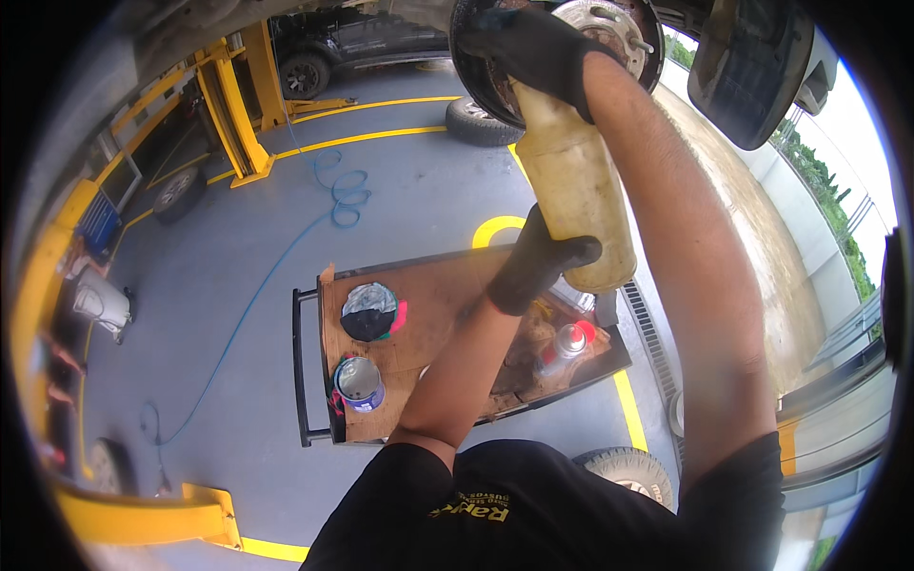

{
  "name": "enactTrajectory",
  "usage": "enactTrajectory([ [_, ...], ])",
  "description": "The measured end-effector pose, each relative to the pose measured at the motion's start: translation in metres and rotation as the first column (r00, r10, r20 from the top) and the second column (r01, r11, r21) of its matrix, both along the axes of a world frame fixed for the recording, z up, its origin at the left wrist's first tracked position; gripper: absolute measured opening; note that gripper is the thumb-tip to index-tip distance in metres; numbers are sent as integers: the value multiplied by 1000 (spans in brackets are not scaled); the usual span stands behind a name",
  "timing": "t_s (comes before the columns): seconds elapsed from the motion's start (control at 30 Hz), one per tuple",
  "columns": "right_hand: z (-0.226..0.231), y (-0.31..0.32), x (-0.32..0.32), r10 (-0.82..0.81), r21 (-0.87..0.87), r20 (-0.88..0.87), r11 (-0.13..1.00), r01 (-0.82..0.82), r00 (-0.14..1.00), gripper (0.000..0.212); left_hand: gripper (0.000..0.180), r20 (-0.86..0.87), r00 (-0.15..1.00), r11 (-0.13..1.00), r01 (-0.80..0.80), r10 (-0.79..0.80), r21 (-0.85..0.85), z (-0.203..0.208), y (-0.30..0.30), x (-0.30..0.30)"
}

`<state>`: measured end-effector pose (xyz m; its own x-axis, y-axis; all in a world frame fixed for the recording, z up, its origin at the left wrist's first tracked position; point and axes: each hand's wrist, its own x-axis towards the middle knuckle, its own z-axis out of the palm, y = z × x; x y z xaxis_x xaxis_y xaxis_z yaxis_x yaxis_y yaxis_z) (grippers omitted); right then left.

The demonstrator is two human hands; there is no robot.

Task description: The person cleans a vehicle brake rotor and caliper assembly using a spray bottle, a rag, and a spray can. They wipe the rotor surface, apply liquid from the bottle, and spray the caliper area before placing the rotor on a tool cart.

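My left hand (547, 264), in a black glove, grips the lower part of a yellowish, cloudy plastic bottle (576, 181), its thumb lying across the side. The bottle stands tilted, its upper end against the wheel hub and brake assembly (609, 24) overhead. Up there my right hand (538, 55), also gloved in black, reaches over the bottle's top to the dark rim of the brake assembly. Its fingers blend into the dark parts, so their grip is hidden.
Below stands a cart (428, 276) with a brown top. On it are a tin can (360, 379), a bundle of rags (369, 312) and a clear bottle with a red cap (564, 347). Tyres (484, 122), a blue hose (262, 285) and a yellow lift post (233, 114) surround it.
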<state>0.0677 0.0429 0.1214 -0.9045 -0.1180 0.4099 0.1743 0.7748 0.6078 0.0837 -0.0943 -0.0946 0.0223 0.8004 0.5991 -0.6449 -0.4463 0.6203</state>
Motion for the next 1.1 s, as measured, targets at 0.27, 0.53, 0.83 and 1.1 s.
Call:
enactTrajectory([
  [0.27, -89, -90, 38, -537, -946, -71, 303, 114, 841, 44, 91, -179, 984, 975, -31, -9, -219, -87, -25, -23],
  [0.53, -156, -38, 121, -723, -812, -294, -157, -563, 626, 32, 87, -400, 882, 898, 57, -250, -437, -90, -7, -15],
  [0.83, -162, 35, 171, -547, -884, -302, -145, -444, 780, 28, 78, -364, 896, 875, 53, -254, -481, -72, 30, 34],
  [1.1, -152, 70, 179, -480, -816, -276, -341, -467, 833, 31, 83, -376, 924, 881, -125, -63, -456, -74, 55, 70],
])
